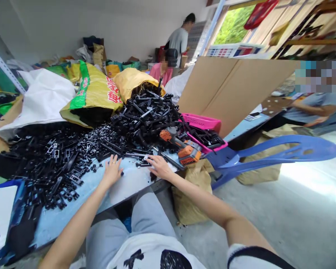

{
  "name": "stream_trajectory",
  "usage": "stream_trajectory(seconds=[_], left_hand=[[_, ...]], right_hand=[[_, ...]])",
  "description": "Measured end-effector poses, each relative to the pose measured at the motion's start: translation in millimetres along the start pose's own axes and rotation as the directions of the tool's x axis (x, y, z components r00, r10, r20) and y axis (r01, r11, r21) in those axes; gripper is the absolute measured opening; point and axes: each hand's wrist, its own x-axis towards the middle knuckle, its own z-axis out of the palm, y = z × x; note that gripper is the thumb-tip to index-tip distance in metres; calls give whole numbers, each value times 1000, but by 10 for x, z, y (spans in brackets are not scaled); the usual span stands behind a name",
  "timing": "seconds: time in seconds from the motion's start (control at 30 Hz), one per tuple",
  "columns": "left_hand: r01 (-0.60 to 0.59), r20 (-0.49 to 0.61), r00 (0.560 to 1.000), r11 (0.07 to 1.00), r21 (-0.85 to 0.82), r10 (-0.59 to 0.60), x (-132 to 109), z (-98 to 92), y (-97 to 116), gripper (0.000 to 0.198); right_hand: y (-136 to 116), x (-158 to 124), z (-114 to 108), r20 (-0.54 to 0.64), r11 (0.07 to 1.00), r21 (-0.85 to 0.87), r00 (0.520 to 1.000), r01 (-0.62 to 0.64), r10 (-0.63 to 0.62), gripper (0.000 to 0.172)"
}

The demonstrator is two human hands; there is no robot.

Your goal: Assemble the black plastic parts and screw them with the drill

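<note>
My left hand lies over the near edge of a heap of small black parts, its fingers stretched out and apart. By its thumb is a small dark piece, too small to name. My right hand reaches to the same edge, fingers extended, touching or just beside a flat part with a silver end. Between and beyond both hands lie long thin black parts and small silver screw-like pieces. An orange and black cordless drill rests to the right of my right hand.
A taller pile of black parts spills from a yellow sack. Around it are a green-yellow sack, a white sack, a pink basket, a cardboard sheet and a blue plastic chair. Several other people are nearby.
</note>
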Motion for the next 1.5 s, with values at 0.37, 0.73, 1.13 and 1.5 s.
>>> stream_trajectory(seconds=[0.37, 0.73, 1.13, 1.5], left_hand=[[-292, 51, 956, 955, 54, 289, 892, -42, 797, 67], [-286, 126, 953, 955, 76, 275, 1400, 128, 773, 33], [-327, 70, 944, 944, 51, 323, 1129, -231, 591, 31], [-254, -386, 873, 954, 162, 298, 1118, -1771, -191, 49]], right_hand=[[662, -91, -117, 464, 969, -219, 886, 116, -2, 80], [845, 292, 70, 511, 969, -61, 842, 239, -175, 40], [681, 405, 83, 140, 947, -62, 942, 317, -306, 14], [462, 1874, -741, -333, 939, -186, 881, 289, -337, 19]])
